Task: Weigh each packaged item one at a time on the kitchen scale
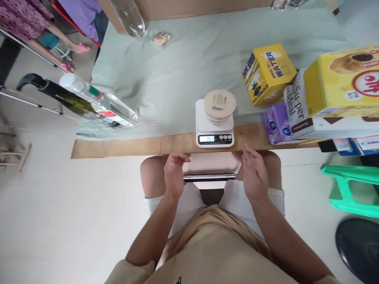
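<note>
Dove jar (220, 104) on scale (203, 118), yellow carton (269, 75) and stacked boxes (334, 85) rightward, bottles (111, 108) leftward, left-hand grip (174, 171) unclamped, right-hand grip (255, 171) unclamped.

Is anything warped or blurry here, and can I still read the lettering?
In the head view, the clear bottle leans outward, probably wide-angle stretch; "Dove" on the jar reads clearly; the scale's display glows, but the tiny print around its buttons is too small to read.

We see a white scale (205, 127), a cream Dove tub (220, 105), a pale-green cloth (183, 75), a bright-green stool (345, 190) and a dark-spotted pink garment (25, 17).
</note>
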`<state>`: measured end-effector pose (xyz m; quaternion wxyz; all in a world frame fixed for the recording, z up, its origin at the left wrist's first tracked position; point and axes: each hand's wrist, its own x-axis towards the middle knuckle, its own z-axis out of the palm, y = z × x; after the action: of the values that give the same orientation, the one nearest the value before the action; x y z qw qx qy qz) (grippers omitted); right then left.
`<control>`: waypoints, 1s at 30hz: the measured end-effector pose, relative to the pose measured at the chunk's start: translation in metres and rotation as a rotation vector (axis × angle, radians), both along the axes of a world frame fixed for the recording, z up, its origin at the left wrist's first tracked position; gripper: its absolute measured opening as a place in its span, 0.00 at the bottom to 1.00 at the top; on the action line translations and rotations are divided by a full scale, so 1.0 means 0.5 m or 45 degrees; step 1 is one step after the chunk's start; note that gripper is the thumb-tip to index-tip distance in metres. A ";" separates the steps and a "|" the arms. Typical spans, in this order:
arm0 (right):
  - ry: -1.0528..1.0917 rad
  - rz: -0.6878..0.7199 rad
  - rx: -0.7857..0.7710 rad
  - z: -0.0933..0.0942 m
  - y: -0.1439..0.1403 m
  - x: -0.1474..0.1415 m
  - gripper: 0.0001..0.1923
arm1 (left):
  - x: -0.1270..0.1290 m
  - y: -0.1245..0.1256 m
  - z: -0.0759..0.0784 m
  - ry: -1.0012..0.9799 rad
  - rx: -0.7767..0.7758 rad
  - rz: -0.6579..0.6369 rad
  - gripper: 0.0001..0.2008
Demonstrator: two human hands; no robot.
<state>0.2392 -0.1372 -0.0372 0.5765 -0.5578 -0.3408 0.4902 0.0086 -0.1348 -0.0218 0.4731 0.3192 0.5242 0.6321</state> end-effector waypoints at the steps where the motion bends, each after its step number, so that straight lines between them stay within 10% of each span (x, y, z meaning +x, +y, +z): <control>1: -0.005 0.001 -0.003 0.003 0.001 0.000 0.24 | -0.001 0.004 0.003 0.004 0.007 -0.007 0.29; 6: -0.004 0.044 0.038 0.014 0.020 -0.003 0.23 | -0.002 0.063 0.038 0.042 0.069 -0.079 0.27; 14: -0.135 0.111 0.095 0.046 0.080 -0.005 0.21 | 0.037 0.305 0.157 0.717 0.380 -0.574 0.08; 23: -0.199 0.122 0.232 0.072 0.218 -0.016 0.20 | -0.040 0.362 0.108 0.563 0.050 -0.639 0.33; 30: -0.516 0.176 0.521 0.107 0.308 -0.045 0.20 | 0.002 0.346 0.094 0.410 0.085 -0.714 0.49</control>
<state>0.2168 0.0170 0.0165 0.5624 -0.4920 -0.5779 0.3281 0.0098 0.0383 0.0252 0.5292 0.5624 0.4627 0.4354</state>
